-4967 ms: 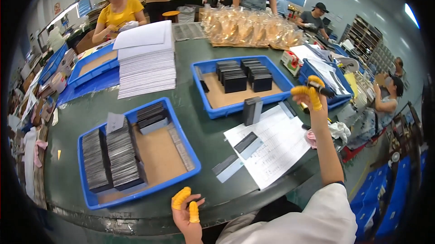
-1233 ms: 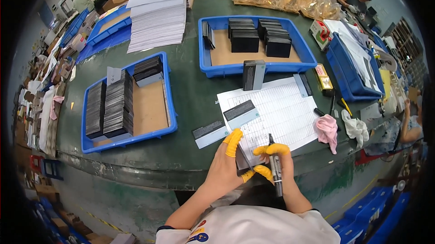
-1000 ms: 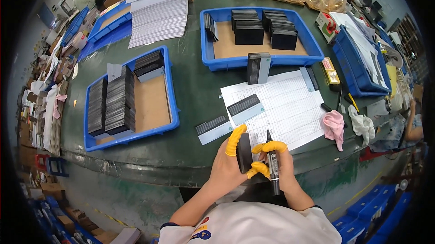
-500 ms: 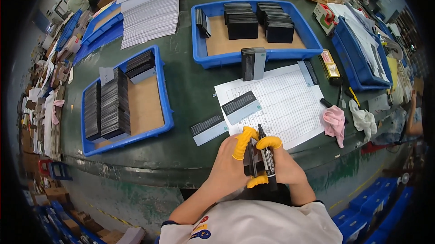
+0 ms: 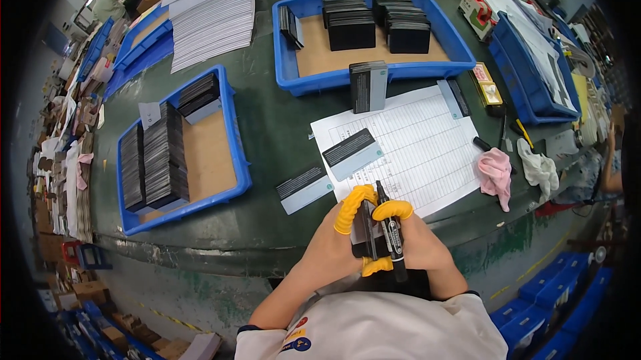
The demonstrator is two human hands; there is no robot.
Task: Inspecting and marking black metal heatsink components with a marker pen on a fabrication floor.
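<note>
My left hand is closed around a thin dark flat panel, seen almost edge-on; whether it is one piece or several I cannot tell. Yellow finger cots cover some of my fingertips. In my right hand is a black marker pen, its narrow tip pointing away from me, right beside the panel. Just beyond my hands, a black-and-grey panel lies on a printed paper sheet. A similar panel rests on the table to its left, and a small upright stack stands against the far tray.
Dark panels stand in rows in a blue tray at left and a far blue tray. At right are a pink cloth, a white cloth and a blue bin with papers. A tall paper stack stands at the back left.
The table and trays sit slightly higher and further left in the picture. My hands keep their grip on the panel and the marker, with only a slight shift of the panel.
</note>
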